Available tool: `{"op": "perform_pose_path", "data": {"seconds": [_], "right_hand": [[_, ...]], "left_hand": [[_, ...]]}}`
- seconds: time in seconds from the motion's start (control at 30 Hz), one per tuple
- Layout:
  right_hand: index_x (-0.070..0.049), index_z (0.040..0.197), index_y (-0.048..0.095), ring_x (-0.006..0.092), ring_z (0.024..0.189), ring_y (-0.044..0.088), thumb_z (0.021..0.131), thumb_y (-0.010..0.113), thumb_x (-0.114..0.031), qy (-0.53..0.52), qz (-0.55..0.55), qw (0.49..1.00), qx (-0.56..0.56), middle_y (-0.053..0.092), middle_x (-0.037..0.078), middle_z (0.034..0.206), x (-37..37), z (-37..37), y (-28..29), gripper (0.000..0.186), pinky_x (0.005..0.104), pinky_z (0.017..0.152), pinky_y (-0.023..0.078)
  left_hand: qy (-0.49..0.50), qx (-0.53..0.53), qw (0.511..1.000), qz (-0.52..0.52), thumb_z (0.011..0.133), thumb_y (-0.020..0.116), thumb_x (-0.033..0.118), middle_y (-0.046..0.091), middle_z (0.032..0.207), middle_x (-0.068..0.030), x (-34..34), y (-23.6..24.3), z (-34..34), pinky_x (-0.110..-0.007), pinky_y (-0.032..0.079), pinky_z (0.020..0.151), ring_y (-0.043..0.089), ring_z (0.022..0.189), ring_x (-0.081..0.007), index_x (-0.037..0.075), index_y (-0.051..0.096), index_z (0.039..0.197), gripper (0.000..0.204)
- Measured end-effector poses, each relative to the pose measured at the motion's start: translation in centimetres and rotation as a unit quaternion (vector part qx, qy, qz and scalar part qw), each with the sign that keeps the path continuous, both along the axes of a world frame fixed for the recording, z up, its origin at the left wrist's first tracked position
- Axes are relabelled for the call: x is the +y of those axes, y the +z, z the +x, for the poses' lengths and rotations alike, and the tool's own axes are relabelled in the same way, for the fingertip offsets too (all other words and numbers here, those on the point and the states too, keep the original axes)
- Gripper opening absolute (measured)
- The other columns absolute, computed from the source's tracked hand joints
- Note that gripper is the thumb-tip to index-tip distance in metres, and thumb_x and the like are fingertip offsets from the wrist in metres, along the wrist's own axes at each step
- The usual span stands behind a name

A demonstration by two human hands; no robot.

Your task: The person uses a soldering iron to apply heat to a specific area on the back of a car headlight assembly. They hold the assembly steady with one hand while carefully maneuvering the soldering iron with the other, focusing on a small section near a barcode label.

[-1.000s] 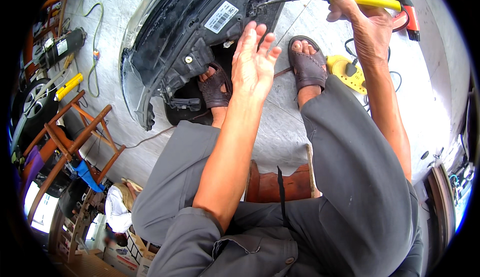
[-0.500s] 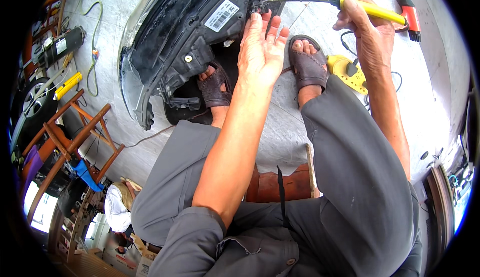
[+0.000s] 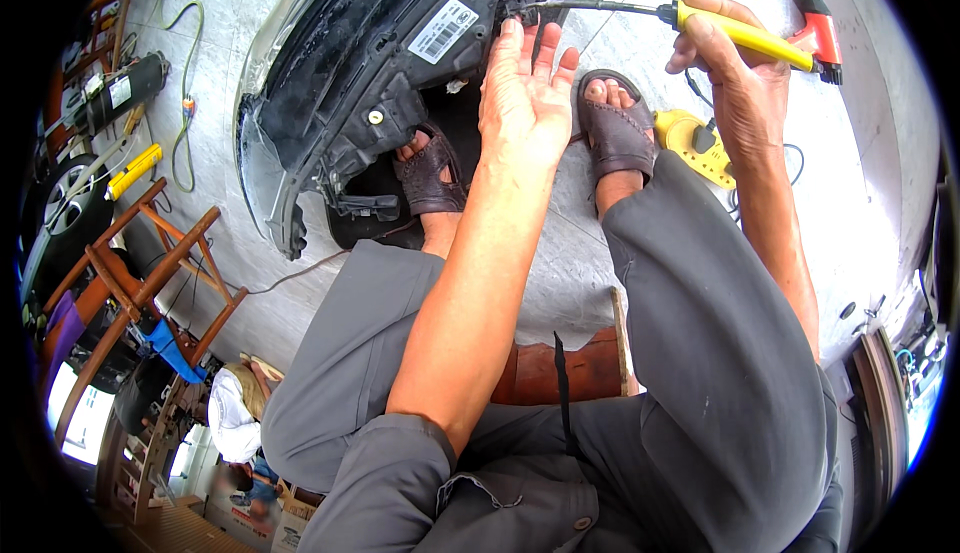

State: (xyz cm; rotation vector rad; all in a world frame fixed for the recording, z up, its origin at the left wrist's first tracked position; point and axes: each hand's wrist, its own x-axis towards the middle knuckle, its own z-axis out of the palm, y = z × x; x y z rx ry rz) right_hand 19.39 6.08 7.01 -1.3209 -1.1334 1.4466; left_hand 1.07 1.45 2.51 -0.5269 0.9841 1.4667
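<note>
A black car headlight with a clear lens lies on the floor before me, partly over my left foot. My left hand is palm up at its right edge, fingers stretched apart. The thumb tip touches a small black connector-like part there; whether the fingertips pinch it is hard to see. My right hand grips a soldering iron by its yellow handle. The iron's long metal shaft points left, its tip at that small part.
A yellow power strip with a plugged-in cord lies right of my sandal. A red and black tool is at the upper right. Wooden stools, a yellow-handled item and a wheel lie left. Another person is at lower left.
My left hand has shifted slightly up and right, its thumb still at the headlight. The soldering iron's handle has dipped a little lower at its right end.
</note>
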Motion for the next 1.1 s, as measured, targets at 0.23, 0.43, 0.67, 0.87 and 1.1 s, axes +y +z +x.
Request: {"op": "perform_pose_path", "data": {"seconds": [0.23, 0.43, 0.67, 0.87, 1.1], "right_hand": [[0.001, 0.111, 0.067, 0.0134, 0.068, 0.067, 0.086, 0.073, -0.019, -0.022, -0.013, 0.999, 0.033, 0.067, 0.008, 0.079, -0.1, 0.6, -0.3, 0.032, 0.0279, 0.068, 0.057], [0.001, 0.113, 0.067, 0.0144, 0.068, 0.066, 0.088, 0.071, -0.019, -0.034, -0.011, 0.998, 0.057, 0.067, 0.009, 0.079, 0.1, 1.4, -0.5, 0.032, 0.0285, 0.067, 0.057], [0.002, 0.113, 0.066, 0.0149, 0.067, 0.066, 0.090, 0.069, -0.017, -0.044, -0.013, 0.996, 0.073, 0.067, 0.009, 0.080, 0.2, 1.8, -0.5, 0.030, 0.0286, 0.067, 0.057], [0.001, 0.113, 0.067, 0.0145, 0.067, 0.065, 0.090, 0.069, -0.019, -0.039, -0.020, 0.996, 0.073, 0.066, 0.008, 0.080, 0.2, 1.8, -0.1, 0.030, 0.0286, 0.066, 0.057], [0.001, 0.113, 0.067, 0.0146, 0.068, 0.066, 0.090, 0.069, -0.019, -0.039, -0.023, 0.996, 0.078, 0.066, 0.008, 0.080, 0.0, 2.2, -0.4, 0.030, 0.0283, 0.067, 0.057]], "left_hand": [[-0.013, -0.026, 0.999, 0.027, 0.091, 0.069, 0.021, 0.059, 0.117, -0.0023, 0.4, -0.3, 0.0, -0.043, 0.040, 0.104, 0.051, 0.116, -0.0207, 0.008, 0.057, 0.112, 0.028], [-0.043, -0.003, 0.998, 0.038, 0.091, 0.069, 0.018, 0.060, 0.117, -0.0054, 0.7, -0.6, 0.0, -0.045, 0.041, 0.104, 0.053, 0.116, -0.0220, 0.005, 0.056, 0.113, 0.029], [-0.081, 0.076, 0.993, 0.039, 0.091, 0.069, 0.012, 0.062, 0.110, -0.0100, 0.4, -1.0, 0.2, -0.046, 0.047, 0.100, 0.058, 0.107, -0.0249, 0.002, 0.056, 0.108, 0.024], [-0.055, 0.069, 0.996, 0.032, 0.090, 0.068, 0.009, 0.064, 0.106, -0.0104, 0.4, -1.4, 0.4, -0.044, 0.052, 0.095, 0.062, 0.101, -0.0246, 0.001, 0.057, 0.106, 0.021], [-0.033, 0.039, 0.998, 0.040, 0.089, 0.070, 0.010, 0.065, 0.105, -0.0097, 0.3, -1.8, 0.7, -0.043, 0.055, 0.092, 0.063, 0.099, -0.0243, 0.002, 0.059, 0.105, 0.022]]}}
